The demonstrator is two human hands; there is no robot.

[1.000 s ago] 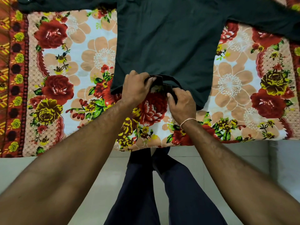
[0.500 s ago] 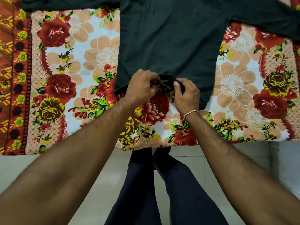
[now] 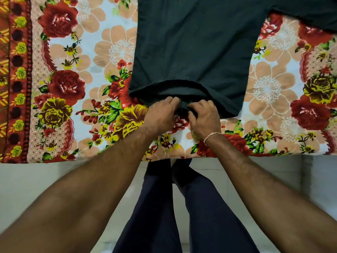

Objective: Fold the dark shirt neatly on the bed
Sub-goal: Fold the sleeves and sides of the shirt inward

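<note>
Your left hand (image 3: 161,114) and right hand (image 3: 205,116) both pinch the dark shirt (image 3: 191,48) hem, shirt spread just beyond them on the bed (image 3: 73,88).

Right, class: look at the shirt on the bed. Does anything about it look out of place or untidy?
Yes. The dark shirt lies flat, but its near hem is bunched and curled up where the left hand and right hand pinch it.

Floral bed (image 3: 76,92); dark shirt (image 3: 191,48) atop
</note>
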